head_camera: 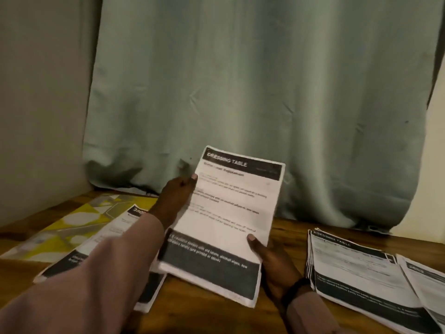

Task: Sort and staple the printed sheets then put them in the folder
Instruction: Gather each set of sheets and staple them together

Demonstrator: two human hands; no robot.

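Note:
I hold a stack of printed sheets (pixel 228 213) headed "DRESSING TABLE", tilted up above the wooden table (pixel 204 317). My left hand (pixel 174 198) grips its left edge, thumb on the front near the top. My right hand (pixel 272 263) holds the lower right edge, thumb on the page and fingers behind. A yellow patterned folder (pixel 72 222) lies flat at the left, partly under another printed pile (pixel 115 237) that my left sleeve crosses. More printed piles (pixel 356 268) lie at the right. No stapler shows.
A grey-green curtain (pixel 240 92) hangs behind the table and bunches on its back edge. A plain wall closes the left side. One more pile of sheets (pixel 428 280) overlaps the right pile at the frame edge.

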